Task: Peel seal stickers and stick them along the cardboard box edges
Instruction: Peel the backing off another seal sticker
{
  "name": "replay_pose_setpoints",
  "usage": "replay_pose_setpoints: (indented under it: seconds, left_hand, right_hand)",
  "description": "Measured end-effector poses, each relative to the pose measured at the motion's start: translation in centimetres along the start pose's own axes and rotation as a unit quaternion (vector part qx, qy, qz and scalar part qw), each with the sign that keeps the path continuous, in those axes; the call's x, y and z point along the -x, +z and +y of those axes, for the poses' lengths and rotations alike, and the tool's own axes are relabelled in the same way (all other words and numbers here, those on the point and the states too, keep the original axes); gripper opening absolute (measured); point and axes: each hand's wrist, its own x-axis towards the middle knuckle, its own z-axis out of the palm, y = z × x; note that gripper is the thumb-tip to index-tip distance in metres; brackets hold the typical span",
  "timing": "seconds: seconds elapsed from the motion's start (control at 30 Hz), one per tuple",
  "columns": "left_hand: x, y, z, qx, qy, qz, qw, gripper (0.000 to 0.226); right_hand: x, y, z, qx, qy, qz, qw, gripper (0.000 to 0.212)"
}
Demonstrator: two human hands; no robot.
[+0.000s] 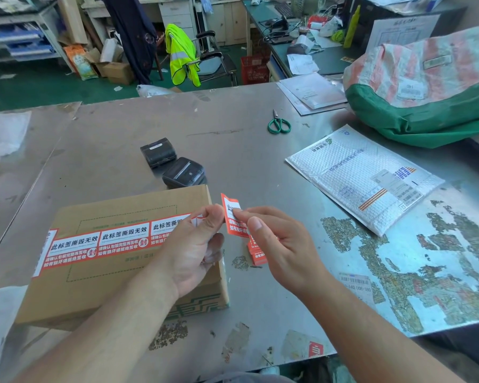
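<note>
A brown cardboard box (114, 275) lies on the metal table at the lower left. Several orange-and-white seal stickers (100, 241) run in a row across its top. My left hand (194, 244) hovers over the box's right end and pinches a scrap of white and orange backing paper. My right hand (277, 241) pinches one loose orange seal sticker (231, 214), held upright just right of the box. A small stack of more orange stickers (257, 254) lies on the table under my right hand, partly hidden.
Two black handheld printers (174, 164) sit behind the box. Green-handled scissors (278, 124) lie further back. A white bubble mailer (362, 178) lies at the right, a large green and striped sack (426, 87) behind it. Torn label residue covers the table's right side.
</note>
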Motion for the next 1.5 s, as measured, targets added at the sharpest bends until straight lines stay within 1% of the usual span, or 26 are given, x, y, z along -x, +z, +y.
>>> replay_pose_setpoints:
  seconds: [0.2,0.37,0.5,0.67,0.77,0.8,0.9,0.97,1.1,1.37,1.5]
  left_hand:
    - [-0.3,0.0,-0.4,0.003,-0.002,0.004,1.0,0.09]
    - [-0.5,-0.1,-0.6,0.002,-0.004,0.003,1.0,0.064]
    - [-0.5,0.0,-0.6,0.0,-0.002,-0.007,1.0,0.051]
    - [-0.5,0.4,-0.5,-0.019,0.0,0.021,1.0,0.054]
    - [-0.2,0.8,-0.2,-0.027,-0.002,0.044,0.999,0.025]
    - [-0.1,0.9,-0.1,-0.034,-0.004,0.051,0.998,0.019]
    - [0.2,1.1,-0.1,-0.064,0.0,0.048,0.997,0.015]
    - [0.4,1.5,0.0,-0.076,0.007,0.04,0.996,0.006]
    - [0.6,2.2,0.2,-0.083,0.005,0.026,0.996,0.016]
    - [0.7,2.6,0.4,-0.074,0.007,0.027,0.997,0.017]
    - [0.4,2.1,0.3,-0.098,0.011,0.036,0.994,0.016]
  right_hand:
    - [0.1,0.0,0.1,0.002,-0.006,-0.007,1.0,0.045]
    - [0.1,-0.2,0.1,0.002,-0.001,-0.011,1.0,0.047]
    - [0.2,-0.2,-0.2,0.002,-0.002,-0.011,1.0,0.048]
    - [0.2,-0.3,-0.1,0.003,-0.003,-0.013,1.0,0.046]
    - [0.1,-0.3,0.2,-0.007,0.01,-0.012,1.0,0.049]
    - [0.1,-0.4,0.3,-0.017,0.02,-0.008,1.0,0.05]
    - [0.0,-0.7,0.4,-0.034,0.041,0.008,0.999,0.055]
    - [-0.1,-0.8,0.4,-0.032,0.044,0.011,0.998,0.057]
    - [-0.1,-0.9,0.4,-0.026,0.043,0.013,0.999,0.055]
    - [-0.2,-1.0,0.9,0.009,0.015,0.011,1.0,0.053]
    - [-0.4,-1.1,1.1,0.039,-0.007,0.003,0.999,0.05]
